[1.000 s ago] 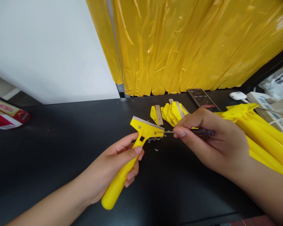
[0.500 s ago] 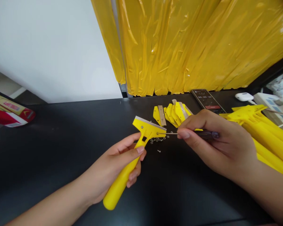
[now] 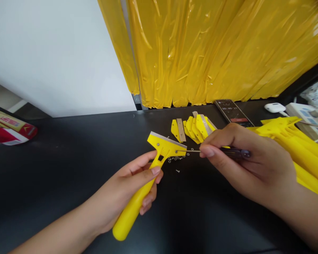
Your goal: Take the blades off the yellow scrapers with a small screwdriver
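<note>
My left hand is wrapped round the handle of a yellow scraper, whose head points up and away with a metal blade along its far edge. Two screws show in the head. Between the thumb and fingers of my right hand is a screwdriver with a dark handle; its thin shaft lies almost level, and the tip meets the right-hand screw. Behind the scraper head lie small loose nuts and screws, partly hidden by it. One separate screw rests nearer to me.
Yellow plates and blades lie on the black table beyond my hands. More yellow scraper handles are piled at right. A phone with a running timer and a white earbud case sit behind; a red-and-gold package is at far left.
The scraper's handle end has shifted slightly left and toward me. Both hands keep their grips, and the screwdriver tip stays at the same screw. The phone timer has advanced.
</note>
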`<state>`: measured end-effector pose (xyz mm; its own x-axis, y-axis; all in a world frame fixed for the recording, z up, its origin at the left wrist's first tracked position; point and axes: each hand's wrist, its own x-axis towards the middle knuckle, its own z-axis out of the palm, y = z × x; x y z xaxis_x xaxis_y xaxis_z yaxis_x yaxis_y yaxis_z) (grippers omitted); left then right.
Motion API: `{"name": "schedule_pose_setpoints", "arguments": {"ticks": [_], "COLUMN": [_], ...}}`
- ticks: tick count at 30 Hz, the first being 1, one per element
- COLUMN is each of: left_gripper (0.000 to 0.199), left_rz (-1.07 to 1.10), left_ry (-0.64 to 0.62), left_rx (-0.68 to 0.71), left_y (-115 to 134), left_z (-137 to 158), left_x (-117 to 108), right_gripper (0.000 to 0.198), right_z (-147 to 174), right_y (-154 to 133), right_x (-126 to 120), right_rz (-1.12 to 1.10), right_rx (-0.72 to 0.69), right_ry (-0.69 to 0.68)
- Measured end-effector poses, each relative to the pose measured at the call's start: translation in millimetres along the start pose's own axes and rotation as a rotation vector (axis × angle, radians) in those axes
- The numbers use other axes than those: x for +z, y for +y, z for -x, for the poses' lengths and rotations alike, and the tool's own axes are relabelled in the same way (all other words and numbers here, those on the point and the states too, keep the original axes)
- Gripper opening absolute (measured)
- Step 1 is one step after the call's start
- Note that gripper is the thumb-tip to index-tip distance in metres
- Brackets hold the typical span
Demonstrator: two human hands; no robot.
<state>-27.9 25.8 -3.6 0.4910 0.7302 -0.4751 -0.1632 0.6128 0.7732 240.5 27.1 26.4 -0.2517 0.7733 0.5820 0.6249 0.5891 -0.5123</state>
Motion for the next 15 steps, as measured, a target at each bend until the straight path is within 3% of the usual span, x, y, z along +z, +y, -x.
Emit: {"name": "schedule_pose_setpoints", "arguments": {"ticks": [10, 15], "left_gripper": [0.02, 0.02], "left_rz": [-0.015, 0.0], "left_ry": [-0.006, 0.016], "left_rx": [-0.008, -0.019], "left_y": [1.9, 1.7], "left_z": [0.4, 2.0], "left_x": [0.9, 1.5], "right_gripper": [0.023, 0.043], "right_z": [-5.5, -5.3], "right_y": [-4.9, -8.1], "right_x": [-1.7, -8.8], "right_rz": [0.003, 0.32], "right_rx": [-0.024, -0.061], "right_ry": [-0.044, -0.083]}}
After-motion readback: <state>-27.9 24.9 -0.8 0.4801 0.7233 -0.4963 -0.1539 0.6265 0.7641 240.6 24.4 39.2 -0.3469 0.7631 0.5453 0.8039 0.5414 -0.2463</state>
